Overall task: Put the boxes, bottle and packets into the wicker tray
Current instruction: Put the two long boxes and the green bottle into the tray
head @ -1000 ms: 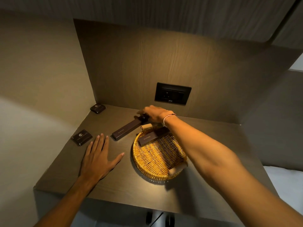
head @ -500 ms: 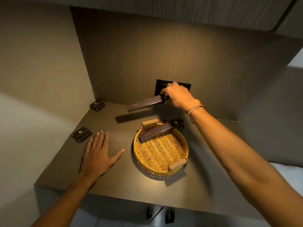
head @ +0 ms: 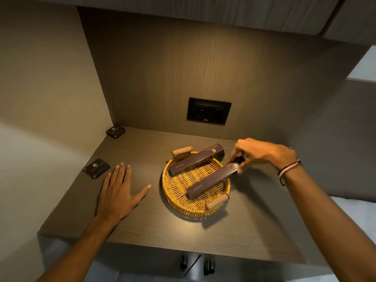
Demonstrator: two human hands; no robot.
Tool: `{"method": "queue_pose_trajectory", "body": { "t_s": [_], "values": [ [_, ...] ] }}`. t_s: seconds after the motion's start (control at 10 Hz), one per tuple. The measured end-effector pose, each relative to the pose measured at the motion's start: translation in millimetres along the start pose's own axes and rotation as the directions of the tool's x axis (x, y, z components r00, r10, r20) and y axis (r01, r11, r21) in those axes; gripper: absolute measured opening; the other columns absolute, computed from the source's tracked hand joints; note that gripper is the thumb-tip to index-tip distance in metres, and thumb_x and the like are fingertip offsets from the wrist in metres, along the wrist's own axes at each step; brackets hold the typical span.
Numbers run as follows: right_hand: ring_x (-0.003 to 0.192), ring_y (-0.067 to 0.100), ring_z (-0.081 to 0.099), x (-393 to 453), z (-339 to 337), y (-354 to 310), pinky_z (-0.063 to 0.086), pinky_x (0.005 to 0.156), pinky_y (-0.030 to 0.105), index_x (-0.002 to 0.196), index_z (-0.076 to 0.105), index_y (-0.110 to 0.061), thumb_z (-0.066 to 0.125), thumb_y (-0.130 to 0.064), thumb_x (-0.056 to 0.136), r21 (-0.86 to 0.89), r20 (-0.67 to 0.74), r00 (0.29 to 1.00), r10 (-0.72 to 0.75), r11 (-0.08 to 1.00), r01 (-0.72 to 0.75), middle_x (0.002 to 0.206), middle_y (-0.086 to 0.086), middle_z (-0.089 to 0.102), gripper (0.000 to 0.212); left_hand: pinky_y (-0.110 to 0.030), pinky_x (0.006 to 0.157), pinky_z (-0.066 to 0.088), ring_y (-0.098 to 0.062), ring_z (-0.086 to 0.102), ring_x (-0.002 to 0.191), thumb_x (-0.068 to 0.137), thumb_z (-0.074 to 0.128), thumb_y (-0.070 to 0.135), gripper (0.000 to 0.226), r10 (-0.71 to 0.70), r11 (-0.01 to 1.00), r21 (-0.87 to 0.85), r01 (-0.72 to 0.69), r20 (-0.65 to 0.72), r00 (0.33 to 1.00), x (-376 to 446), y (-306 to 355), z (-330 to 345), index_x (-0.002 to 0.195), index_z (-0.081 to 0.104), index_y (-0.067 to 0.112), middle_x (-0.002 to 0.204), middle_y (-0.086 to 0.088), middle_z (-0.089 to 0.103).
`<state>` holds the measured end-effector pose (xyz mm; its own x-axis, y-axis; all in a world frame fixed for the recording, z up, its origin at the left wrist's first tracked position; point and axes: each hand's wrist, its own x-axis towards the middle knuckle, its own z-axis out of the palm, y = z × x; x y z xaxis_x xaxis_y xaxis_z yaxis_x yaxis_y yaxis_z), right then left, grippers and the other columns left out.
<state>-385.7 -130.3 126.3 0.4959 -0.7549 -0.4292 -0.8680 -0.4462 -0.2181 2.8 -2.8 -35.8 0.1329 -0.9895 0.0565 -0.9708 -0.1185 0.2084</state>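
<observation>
Right hand: the right hand (head: 262, 153) reaches over the far right rim of the tray, fingertips pinched on the upper end of a long dark-brown cardboard box with a gold logo (head: 212, 181) — a thin band sits on the wrist.
Held box: it slants from the fingers down into the tray, its lower end resting on the weave near the front handle.
Left hand: the left hand (head: 119, 192) lies flat on the shelf, palm down, fingers spread, holding nothing.
Tray: the round golden wicker tray with two pale wooden roll handles (head: 173, 197) stands on the dark wood-grain shelf (head: 142, 226), to the right of the left hand.
Second box: another long dark-brown box printed "Dental Kit" (head: 196, 159) lies across the back of the tray, its right end propped on the rim.
Bottle: a dark object shows just behind that box's right end; I cannot tell what it is.
Packets: one small flat black packet with a light emblem (head: 97, 167) lies on the shelf just beside the left fingertips — a second small black packet (head: 115, 131) sits in the far left corner, both outside the tray.
Wall: a black socket plate (head: 209, 110) is set in the back panel above the tray.
</observation>
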Motion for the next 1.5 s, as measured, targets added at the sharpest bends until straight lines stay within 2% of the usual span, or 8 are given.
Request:
{"method": "queue_pose_trajectory", "body": {
  "t_s": [0.2,0.4,0.5,0.6,0.7,0.9,1.3,1.5],
  "values": [
    [0.082,0.001,0.044,-2,20,-2,0.032,0.064,0.017,0.115,0.074,-0.028,0.082,-0.015,0.077,0.001,0.056,0.998,-0.008,1.000,0.008,0.091,-0.026,0.044,0.041,-0.042,0.123,0.007,-0.024,0.006,0.153,0.071,0.013,0.090,0.113,-0.002,1.000,0.017,0.002,-0.007,1.000,2,2,-3,0.155,0.012,0.013,0.165,-0.011,0.010],
    [0.089,0.004,0.051,-11,18,2,0.041,0.072,0.020,0.126,0.066,-0.030,0.081,-0.017,0.079,0.161,0.115,0.993,0.041,0.985,-0.059,0.099,-0.021,0.050,0.051,-0.042,0.123,0.008,-0.023,0.006,0.153,0.072,0.012,0.090,0.113,0.009,1.000,0.023,-0.009,-0.004,1.000,3,1,0,0.155,0.011,0.013,0.165,-0.011,0.009],
    [0.105,0.014,0.061,-9,5,26,0.050,0.082,0.027,0.125,0.064,-0.026,0.081,-0.023,0.079,0.386,-0.020,0.990,0.138,0.915,-0.120,0.110,-0.004,0.065,0.049,-0.042,0.123,0.008,-0.022,0.006,0.153,0.072,0.013,0.090,0.113,0.010,1.000,0.018,-0.010,0.001,1.000,2,1,2,0.155,0.011,0.013,0.165,-0.011,0.009],
    [0.108,0.022,0.064,11,5,38,0.051,0.077,0.026,0.121,0.065,-0.022,0.078,-0.012,0.082,0.480,-0.151,0.954,0.260,0.863,-0.159,0.109,0.002,0.066,0.043,-0.043,0.124,0.009,-0.022,0.006,0.153,0.072,0.014,0.090,0.113,0.009,1.000,0.011,-0.009,-0.005,1.000,3,0,1,0.154,0.011,0.013,0.165,-0.011,0.009],
    [0.112,0.024,0.061,43,20,33,0.052,0.077,0.028,0.132,0.059,-0.016,0.067,0.004,0.086,0.509,-0.122,0.957,0.262,0.844,-0.166,0.120,0.008,0.061,0.051,-0.042,0.124,0.009,-0.022,0.007,0.153,0.072,0.014,0.090,0.113,0.010,1.000,0.006,-0.010,-0.013,1.000,3,0,0,0.154,0.012,0.013,0.165,-0.011,0.010],
    [0.106,0.024,0.057,60,43,42,0.050,0.090,0.036,0.124,0.064,-0.007,0.066,0.005,0.086,0.501,-0.113,0.958,0.265,0.847,-0.176,0.117,0.013,0.063,0.040,-0.041,0.123,0.007,-0.022,0.005,0.153,0.072,0.014,0.090,0.112,0.022,1.000,-0.008,-0.022,-0.009,1.000,5,10,-1,0.155,0.010,0.014,0.165,-0.010,0.008],
    [0.087,0.016,0.067,10,15,65,0.054,0.076,0.027,0.095,0.078,-0.011,0.085,-0.010,0.073,0.365,-0.195,0.930,0.310,0.903,-0.225,0.091,0.005,0.075,0.023,-0.041,0.123,0.008,-0.023,0.007,0.153,0.072,0.016,0.090,0.112,0.011,1.000,0.005,-0.010,-0.028,1.000,10,-1,-3,0.154,0.013,0.014,0.165,-0.011,0.010],
    [0.074,0.006,0.068,-12,-15,44,0.052,0.070,0.020,0.092,0.080,-0.020,0.088,-0.019,0.070,0.358,-0.252,0.949,0.191,0.929,-0.092,0.080,-0.003,0.077,0.023,-0.041,0.122,0.008,-0.023,0.007,0.153,0.073,0.016,0.089,0.112,0.006,1.000,-0.009,-0.007,-0.034,0.999,11,-2,-3,0.154,0.013,0.013,0.165,-0.011,0.010]
  ]
}}
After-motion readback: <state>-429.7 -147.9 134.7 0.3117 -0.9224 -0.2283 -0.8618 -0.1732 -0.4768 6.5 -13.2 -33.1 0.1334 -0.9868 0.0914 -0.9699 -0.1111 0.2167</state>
